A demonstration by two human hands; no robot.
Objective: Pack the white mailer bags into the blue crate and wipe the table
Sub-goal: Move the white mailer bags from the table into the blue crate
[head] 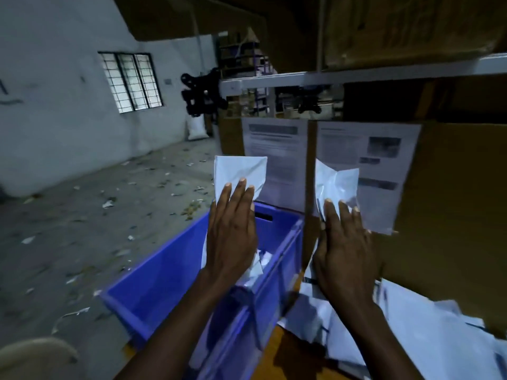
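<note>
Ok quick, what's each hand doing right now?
Left hand: holding a white bag over the blue crate.
Right hand: holding another white bag, beside the crate.

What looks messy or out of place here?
Paper scraps litter the floor left of the blue crate. White mailer bags lie in a loose, overlapping heap on the table at the right, not yet packed.

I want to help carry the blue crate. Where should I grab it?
Probably by the slot in the far end wall of the crate, fingers hooked in from outside. It is cut just under the rim, like a handle. A matching near slot isn't visible.
</note>
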